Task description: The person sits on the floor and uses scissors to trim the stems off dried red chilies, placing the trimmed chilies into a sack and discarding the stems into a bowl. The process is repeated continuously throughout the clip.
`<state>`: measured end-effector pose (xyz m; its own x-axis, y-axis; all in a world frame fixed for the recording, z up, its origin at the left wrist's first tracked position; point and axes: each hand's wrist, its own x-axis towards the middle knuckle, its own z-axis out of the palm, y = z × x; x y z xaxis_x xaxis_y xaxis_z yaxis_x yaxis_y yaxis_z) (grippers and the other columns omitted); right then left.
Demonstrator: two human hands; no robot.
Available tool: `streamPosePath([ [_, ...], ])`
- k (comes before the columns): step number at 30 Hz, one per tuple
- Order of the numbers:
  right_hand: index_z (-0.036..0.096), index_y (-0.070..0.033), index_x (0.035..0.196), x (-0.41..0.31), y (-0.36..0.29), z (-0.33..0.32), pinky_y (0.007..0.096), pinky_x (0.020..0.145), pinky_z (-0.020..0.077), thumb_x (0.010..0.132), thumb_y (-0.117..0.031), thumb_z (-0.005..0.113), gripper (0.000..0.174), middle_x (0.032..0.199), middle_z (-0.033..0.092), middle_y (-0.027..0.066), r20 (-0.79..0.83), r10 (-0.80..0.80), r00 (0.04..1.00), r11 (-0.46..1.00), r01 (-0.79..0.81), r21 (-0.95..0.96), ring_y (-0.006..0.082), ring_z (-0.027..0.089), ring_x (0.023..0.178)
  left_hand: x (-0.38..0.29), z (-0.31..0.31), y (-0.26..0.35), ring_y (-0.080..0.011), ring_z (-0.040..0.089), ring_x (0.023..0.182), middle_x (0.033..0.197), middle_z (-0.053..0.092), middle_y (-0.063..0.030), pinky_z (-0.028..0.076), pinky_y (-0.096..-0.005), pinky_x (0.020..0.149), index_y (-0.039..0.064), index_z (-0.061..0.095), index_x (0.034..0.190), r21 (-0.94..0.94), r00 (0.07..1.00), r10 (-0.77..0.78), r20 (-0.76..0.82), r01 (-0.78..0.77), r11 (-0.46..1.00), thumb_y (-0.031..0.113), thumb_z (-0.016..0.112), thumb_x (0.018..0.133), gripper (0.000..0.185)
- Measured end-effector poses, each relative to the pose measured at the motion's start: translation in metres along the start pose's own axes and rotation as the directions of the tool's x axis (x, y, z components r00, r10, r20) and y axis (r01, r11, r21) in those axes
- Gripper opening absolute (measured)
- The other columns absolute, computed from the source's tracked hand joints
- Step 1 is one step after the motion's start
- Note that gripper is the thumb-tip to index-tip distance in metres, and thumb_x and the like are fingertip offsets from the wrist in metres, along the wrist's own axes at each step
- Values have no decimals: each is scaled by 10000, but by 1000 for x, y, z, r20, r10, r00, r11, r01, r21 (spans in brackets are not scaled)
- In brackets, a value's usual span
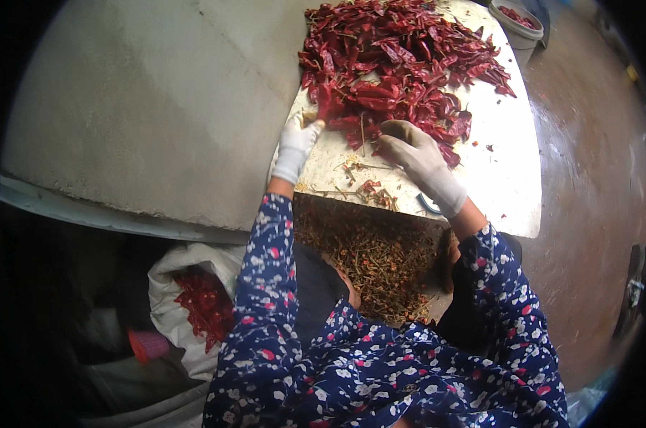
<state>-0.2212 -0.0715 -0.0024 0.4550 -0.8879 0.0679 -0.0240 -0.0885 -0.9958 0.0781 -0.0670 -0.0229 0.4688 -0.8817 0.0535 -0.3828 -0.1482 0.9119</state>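
A heap of dried red chillies covers the far part of a whitish board before me. At the heap's near left edge, my left hand, in a white glove, has its thumb and fingers closed by a blurred dried red chilli, which it seems to pinch. My right hand, gloved too, reaches into the near edge of the heap with bent fingers. Its fingertips meet the chillies, and whether they grip one is hidden. Between the hands, a long chilli stem lies over the pods.
Loose stems and scraps lie along the board's near edge. Below is a pile of stems between my legs. A white woven sack at left holds red chillies. A pink basket sits beside it. A white bucket stands far right.
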Motion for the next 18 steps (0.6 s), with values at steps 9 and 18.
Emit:
streamPosePath([
  [9, 694, -4, 1268, 3, 2, -2, 391, 844, 545, 1009, -400, 659, 475, 1043, 762, 187, -38, 10, 999, 1000, -10, -17, 283, 724, 929, -111, 64, 48, -113, 652, 965, 1126, 705, -33, 554, -260, 907, 14, 636, 1283, -184, 906, 55, 420, 25, 983, -12, 693, 1000, 290],
  [18, 734, -92, 904, -11, -6, 2, 483, 740, 585, 926, -302, 717, 212, 852, 727, 138, 35, -392, 919, 541, 261, -799, 340, 735, 808, -117, 67, 67, -106, 695, 913, 1049, 737, -20, 577, -259, 846, 23, 744, 1184, 81, 859, 507, 72, -512, 855, 103, 780, 979, 222],
])
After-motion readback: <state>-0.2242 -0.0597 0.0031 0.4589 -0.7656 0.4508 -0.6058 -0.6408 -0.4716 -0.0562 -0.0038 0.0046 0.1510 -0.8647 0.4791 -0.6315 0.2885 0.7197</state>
